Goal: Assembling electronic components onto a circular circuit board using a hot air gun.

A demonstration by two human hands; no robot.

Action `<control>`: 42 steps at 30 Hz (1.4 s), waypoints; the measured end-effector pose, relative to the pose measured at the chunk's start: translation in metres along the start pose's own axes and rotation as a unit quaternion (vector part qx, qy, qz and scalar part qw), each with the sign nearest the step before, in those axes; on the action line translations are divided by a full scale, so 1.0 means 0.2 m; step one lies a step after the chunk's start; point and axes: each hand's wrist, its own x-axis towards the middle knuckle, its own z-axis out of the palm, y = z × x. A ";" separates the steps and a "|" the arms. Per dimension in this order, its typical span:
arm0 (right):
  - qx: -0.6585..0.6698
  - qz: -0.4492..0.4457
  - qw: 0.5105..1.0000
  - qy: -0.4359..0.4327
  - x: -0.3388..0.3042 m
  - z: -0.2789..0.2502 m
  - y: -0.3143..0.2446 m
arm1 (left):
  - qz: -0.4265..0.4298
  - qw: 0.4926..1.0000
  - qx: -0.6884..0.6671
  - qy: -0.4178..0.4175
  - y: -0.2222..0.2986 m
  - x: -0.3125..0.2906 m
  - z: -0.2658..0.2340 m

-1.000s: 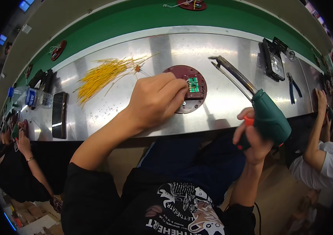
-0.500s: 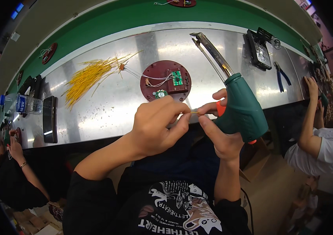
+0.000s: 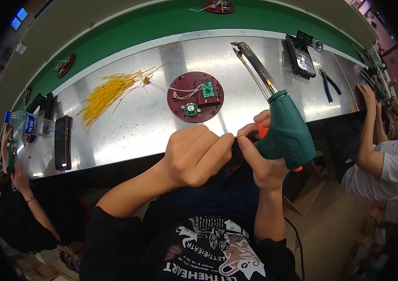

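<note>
My right hand (image 3: 269, 161) is wrapped round a green pistol-shaped soldering gun (image 3: 289, 129), whose long metal barrel points away over the bench. Its thumb and a finger also pinch one end of a short, thin yellow wire (image 3: 238, 136). The fingers of my left hand (image 3: 198, 154) are closed at the wire's other end; little of it shows between the two hands. Beyond them lies a round dark-red casing (image 3: 175, 105) carrying a green circuit board (image 3: 208, 89), a small round speaker (image 3: 190, 109) and white leads. Left of it is a bundle of yellow wires (image 3: 106, 96).
The metal bench (image 3: 138, 138) runs across. On the left are a phone (image 3: 62, 143) and a water bottle (image 3: 35, 124); on the right, blue-handled pliers (image 3: 328, 86) and a black case (image 3: 300, 57). Co-workers' arms (image 3: 370, 119) show at both sides. A cable (image 3: 299, 239) hangs at my right.
My left hand has moved right, close against the right fingertips, so less yellow wire shows and the speaker is uncovered. The right hand keeps its hold. At the left, a co-worker's hand now shows by the bottle.
</note>
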 end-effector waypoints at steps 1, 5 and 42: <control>-0.008 -0.003 1.000 0.004 0.00 0.00 0.00 | 0.004 1.000 -0.002 -0.002 0.00 0.00 0.00; 0.003 0.021 1.000 0.003 -0.01 0.01 0.00 | 0.011 1.000 -0.007 0.003 0.00 -0.02 -0.01; 0.005 0.091 0.995 0.035 -0.07 -0.09 0.02 | -0.093 0.992 -0.075 -0.033 -0.08 0.01 -0.03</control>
